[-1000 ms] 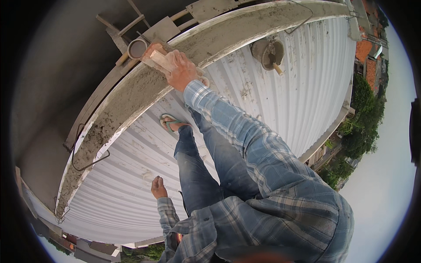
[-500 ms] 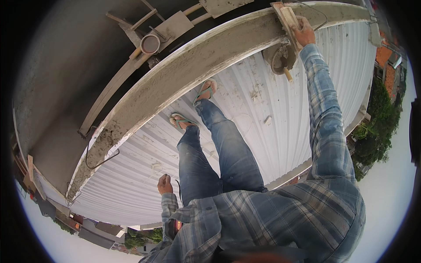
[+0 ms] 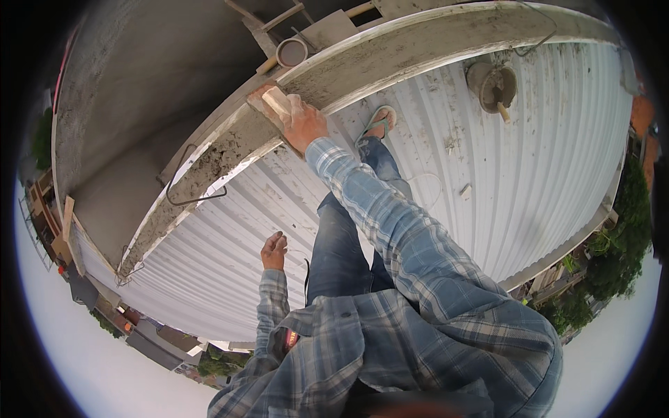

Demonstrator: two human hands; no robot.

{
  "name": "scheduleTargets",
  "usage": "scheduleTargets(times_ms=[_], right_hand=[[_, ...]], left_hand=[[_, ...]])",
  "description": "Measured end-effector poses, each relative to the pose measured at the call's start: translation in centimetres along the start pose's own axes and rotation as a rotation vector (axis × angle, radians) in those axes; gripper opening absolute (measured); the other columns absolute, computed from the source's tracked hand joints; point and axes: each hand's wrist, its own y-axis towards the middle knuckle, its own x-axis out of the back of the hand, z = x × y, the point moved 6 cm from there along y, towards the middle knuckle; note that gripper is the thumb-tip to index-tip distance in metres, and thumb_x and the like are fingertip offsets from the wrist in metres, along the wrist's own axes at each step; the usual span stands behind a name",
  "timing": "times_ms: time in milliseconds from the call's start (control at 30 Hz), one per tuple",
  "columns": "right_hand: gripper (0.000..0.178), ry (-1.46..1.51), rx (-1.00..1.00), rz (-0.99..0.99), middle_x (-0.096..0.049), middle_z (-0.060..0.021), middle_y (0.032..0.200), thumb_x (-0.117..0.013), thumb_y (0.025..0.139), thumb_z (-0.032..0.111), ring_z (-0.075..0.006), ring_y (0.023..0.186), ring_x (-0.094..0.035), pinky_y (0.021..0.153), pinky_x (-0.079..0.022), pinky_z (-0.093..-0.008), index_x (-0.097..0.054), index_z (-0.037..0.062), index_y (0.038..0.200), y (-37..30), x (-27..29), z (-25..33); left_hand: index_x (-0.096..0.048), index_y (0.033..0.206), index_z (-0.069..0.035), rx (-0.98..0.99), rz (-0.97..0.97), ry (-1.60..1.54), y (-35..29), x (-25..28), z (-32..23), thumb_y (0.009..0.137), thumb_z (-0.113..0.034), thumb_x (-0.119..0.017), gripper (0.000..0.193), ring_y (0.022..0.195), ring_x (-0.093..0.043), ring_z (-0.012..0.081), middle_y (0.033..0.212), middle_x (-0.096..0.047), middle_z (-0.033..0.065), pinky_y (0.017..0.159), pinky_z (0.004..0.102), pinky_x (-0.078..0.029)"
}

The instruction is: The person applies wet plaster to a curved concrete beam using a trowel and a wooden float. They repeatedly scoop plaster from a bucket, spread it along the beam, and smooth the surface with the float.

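Note:
My right hand (image 3: pixel 306 127) grips the handle of a wooden float (image 3: pixel 277 104), whose board lies on the grey mortar along the top of a curved wall (image 3: pixel 390 56). The right arm reaches across my body and hides part of my legs. Lower and further left, my left hand (image 3: pixel 274 252) is raised above the metal roof with its fingers curled together. Whatever is between those fingers, if anything, is too small to make out. Rougher, lumpy mortar (image 3: pixel 216 155) covers the wall top left of the float.
A mortar bucket (image 3: pixel 481 80) with a wooden-handled tool (image 3: pixel 503 113) in it hangs or stands by the wall. Bent steel rods (image 3: pixel 202 200) stick out of the wall top. Beyond it are planks and a round tub (image 3: pixel 291 53). White corrugated roofing (image 3: pixel 446 174) lies underfoot.
My right hand has carried the float a long way left along the wall top. The view has shifted too. My left hand stays low at the left, fingers still curled.

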Motion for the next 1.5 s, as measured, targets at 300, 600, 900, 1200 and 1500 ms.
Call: scheduleTargets(times_ms=[300, 600, 900, 1200, 1500], right_hand=[[0.042, 1.615, -0.624, 0.281, -0.061, -0.0155, 0.122, -0.042, 0.102, 0.028, -0.0290, 0.107, -0.064, 0.087, -0.056, -0.0414, -0.048, -0.0001, 0.132, -7.6, -1.3, 1.4], [0.045, 1.636, -0.547, 0.416, -0.055, -0.0162, 0.132, -0.046, 0.102, 0.030, -0.0275, 0.112, -0.062, 0.091, -0.055, -0.0410, -0.046, 0.0003, 0.136, -16.2, -0.4, -5.4], [0.050, 1.335, -0.458, 0.373, -0.056, -0.0131, 0.131, -0.051, 0.101, 0.030, -0.0213, 0.116, -0.057, 0.096, -0.049, -0.0375, -0.041, 0.0023, 0.141, -17.9, 10.9, -18.0], [0.046, -0.164, -0.873, -0.446, -0.064, -0.0199, 0.121, -0.065, 0.082, 0.034, -0.0326, 0.116, -0.059, 0.101, -0.045, -0.0410, -0.064, 0.0081, 0.120, -10.0, 36.8, -63.6], [0.054, -0.233, -0.895, -0.213, -0.065, -0.0259, 0.116, -0.061, 0.086, 0.042, -0.0419, 0.110, -0.061, 0.094, -0.048, -0.0476, -0.056, -0.0021, 0.116, -1.9, 35.7, -77.9]], left_hand=[[-0.063, 0.118, -0.001, -0.032, 0.121, -0.360, 0.5, -3.1, -6.1, 0.095, -0.024, -0.060, 0.032, 0.094, -0.062, 0.0163, 0.108, -0.067, 0.0069, 0.081, 0.0278, -0.049], [-0.045, 0.134, 0.000, 0.135, 0.653, -1.007, -6.8, -15.1, -13.1, 0.102, -0.028, -0.051, 0.043, 0.110, -0.063, 0.0268, 0.127, -0.059, 0.0145, 0.094, 0.0390, -0.054], [-0.042, 0.140, -0.005, 0.240, 0.657, -0.907, -8.9, -22.6, -10.8, 0.102, -0.028, -0.051, 0.045, 0.122, -0.055, 0.0292, 0.136, -0.052, 0.0129, 0.099, 0.0453, -0.051], [-0.039, 0.143, -0.008, 0.338, 0.500, -0.604, -11.3, -31.7, -11.3, 0.102, -0.036, -0.049, 0.050, 0.125, -0.053, 0.0310, 0.141, -0.049, 0.0132, 0.102, 0.0472, -0.049], [-0.039, 0.143, -0.009, 0.415, 0.335, -0.371, -12.0, -36.3, -13.8, 0.101, -0.037, -0.050, 0.051, 0.125, -0.053, 0.0310, 0.140, -0.050, 0.0130, 0.102, 0.0469, -0.049]])
